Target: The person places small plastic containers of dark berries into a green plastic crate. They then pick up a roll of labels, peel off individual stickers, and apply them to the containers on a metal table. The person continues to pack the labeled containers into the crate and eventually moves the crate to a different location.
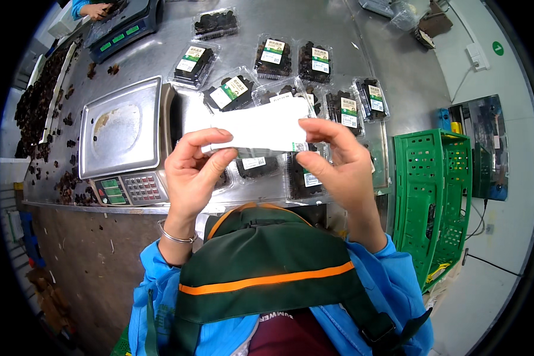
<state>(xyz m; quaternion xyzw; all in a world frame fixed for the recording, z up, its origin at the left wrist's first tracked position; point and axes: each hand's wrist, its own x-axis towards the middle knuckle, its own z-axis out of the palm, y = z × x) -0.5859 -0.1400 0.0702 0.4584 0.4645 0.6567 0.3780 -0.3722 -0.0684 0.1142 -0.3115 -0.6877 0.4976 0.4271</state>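
Note:
Between my two hands, above the table edge, a white strip of label paper (258, 127) is stretched out; a small green printed patch shows at its lower right corner. My left hand (202, 163) pinches its left end between thumb and fingers. At the other end, thumb and forefinger of my right hand (341, 154) close on the strip. Beneath and beyond it lie several clear plastic boxes of dark, crinkled fungus, among them a labelled box (228, 92) and another labelled box (342, 111). The strip partly hides some boxes.
A weighing scale (121, 133) stands left of my hands. Farther left are loose dark pieces (41, 95) and a second scale (121, 29), with another person's hand (96, 10) on it. Green crates (436, 196) stand to the right of the metal table (338, 35).

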